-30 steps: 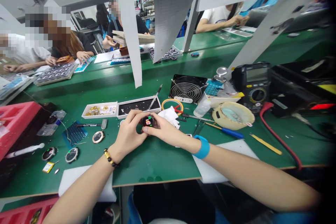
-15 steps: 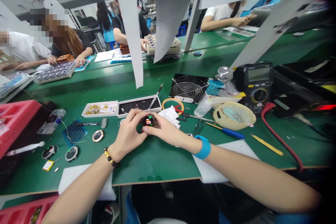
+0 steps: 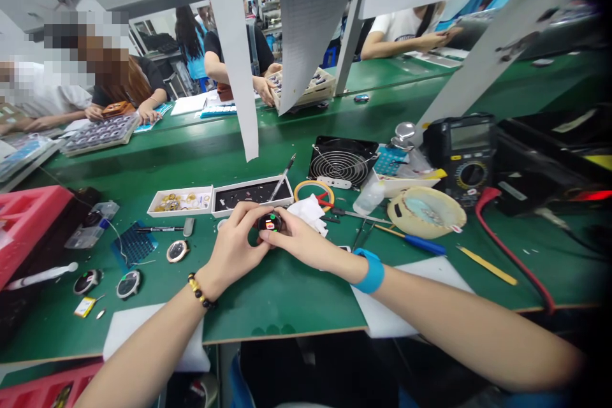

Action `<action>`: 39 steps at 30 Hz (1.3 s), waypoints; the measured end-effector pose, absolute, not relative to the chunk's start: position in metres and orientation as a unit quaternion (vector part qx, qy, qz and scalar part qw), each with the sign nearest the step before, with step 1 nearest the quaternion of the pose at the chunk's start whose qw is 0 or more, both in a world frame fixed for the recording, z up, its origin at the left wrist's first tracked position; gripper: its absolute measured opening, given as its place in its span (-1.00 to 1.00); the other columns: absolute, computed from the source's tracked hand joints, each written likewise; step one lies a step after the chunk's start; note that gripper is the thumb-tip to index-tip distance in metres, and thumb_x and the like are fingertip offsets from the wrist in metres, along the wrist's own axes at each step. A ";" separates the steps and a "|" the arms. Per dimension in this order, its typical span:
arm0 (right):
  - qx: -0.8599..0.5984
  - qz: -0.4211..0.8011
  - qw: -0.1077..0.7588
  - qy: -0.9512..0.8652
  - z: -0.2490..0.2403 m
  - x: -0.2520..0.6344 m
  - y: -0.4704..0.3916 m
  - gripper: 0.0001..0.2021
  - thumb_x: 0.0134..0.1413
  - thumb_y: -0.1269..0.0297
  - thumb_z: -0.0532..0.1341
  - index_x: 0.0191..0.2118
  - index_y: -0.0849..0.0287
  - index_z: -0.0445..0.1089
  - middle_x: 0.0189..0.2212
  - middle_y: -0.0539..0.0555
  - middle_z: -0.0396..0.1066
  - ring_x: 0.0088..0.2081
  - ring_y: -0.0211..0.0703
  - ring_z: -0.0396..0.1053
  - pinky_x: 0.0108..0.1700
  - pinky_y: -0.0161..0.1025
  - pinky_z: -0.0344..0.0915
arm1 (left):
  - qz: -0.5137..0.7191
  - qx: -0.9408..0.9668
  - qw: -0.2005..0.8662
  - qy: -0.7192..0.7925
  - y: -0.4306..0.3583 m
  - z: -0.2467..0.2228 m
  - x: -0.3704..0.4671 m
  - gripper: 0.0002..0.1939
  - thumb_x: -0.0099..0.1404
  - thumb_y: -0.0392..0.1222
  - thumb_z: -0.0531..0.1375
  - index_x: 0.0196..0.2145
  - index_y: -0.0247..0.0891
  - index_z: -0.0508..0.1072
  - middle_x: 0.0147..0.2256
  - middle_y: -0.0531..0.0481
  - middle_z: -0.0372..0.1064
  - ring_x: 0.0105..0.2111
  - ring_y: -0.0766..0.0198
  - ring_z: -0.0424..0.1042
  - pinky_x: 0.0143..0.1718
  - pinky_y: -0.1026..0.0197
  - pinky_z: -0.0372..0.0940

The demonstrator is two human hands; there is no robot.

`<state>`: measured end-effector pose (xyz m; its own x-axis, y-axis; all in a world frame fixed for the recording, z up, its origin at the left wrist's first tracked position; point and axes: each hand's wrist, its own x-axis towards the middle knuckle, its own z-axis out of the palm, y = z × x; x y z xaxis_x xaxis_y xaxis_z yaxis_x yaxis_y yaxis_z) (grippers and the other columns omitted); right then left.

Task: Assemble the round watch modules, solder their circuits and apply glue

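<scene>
A round black smartwatch point(image 3: 269, 222) with a lit screen of red, white and green marks is held above the green bench. My left hand point(image 3: 240, 241) grips its left side, fingers curled over the far edge and thumb underneath. On the other side my right hand point(image 3: 303, 240) closes on it, its thumb at the lower rim. The watch's back and the fingertips behind it are hidden. To the left lie a gold-rimmed watch face point(image 3: 177, 251) and two opened watch cases, one silver point(image 3: 129, 284) and one darker point(image 3: 87, 282). A small yellow-ended battery point(image 3: 85, 307) sits below them.
Behind the hands are a white tray of small parts point(image 3: 180, 201), a black-lined tray point(image 3: 252, 196) with a pen, and a fan point(image 3: 342, 162). Rightward are tweezers, a blue-handled screwdriver point(image 3: 424, 244), a cream bowl point(image 3: 426, 211) and a multimeter point(image 3: 466, 156). Co-workers sit across the bench.
Both my hands stay on the watch, almost still. The view has shifted slightly. Across the bench, a co-worker's hands have moved onto the tray, which is now tilted.
</scene>
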<state>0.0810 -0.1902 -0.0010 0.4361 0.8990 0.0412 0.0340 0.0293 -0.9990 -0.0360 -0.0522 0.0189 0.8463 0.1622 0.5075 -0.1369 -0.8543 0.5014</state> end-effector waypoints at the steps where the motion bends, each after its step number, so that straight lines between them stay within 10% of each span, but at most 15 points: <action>1: -0.596 0.360 0.602 -0.390 -0.001 0.081 -0.190 -0.69 0.24 0.22 0.29 0.05 0.15 0.35 -0.16 0.05 0.43 -0.12 -0.05 0.39 -0.07 -0.11 0.34 | 0.276 0.922 0.270 0.007 -0.052 0.019 -0.036 -0.47 0.18 -0.40 0.24 0.11 -0.12 0.41 -0.01 -0.07 0.37 -0.06 0.17 0.45 -0.06 0.13 0.45; 39: -0.600 0.353 0.600 -0.395 0.004 0.079 -0.190 -0.64 0.19 0.22 0.32 0.06 0.18 0.33 -0.09 0.10 0.45 -0.05 -0.01 0.43 0.02 -0.05 0.38 | 0.281 0.920 0.274 -0.010 -0.051 0.017 -0.036 -0.44 0.15 -0.44 0.22 0.11 -0.15 0.40 -0.01 -0.09 0.36 -0.05 0.16 0.45 -0.06 0.14 0.46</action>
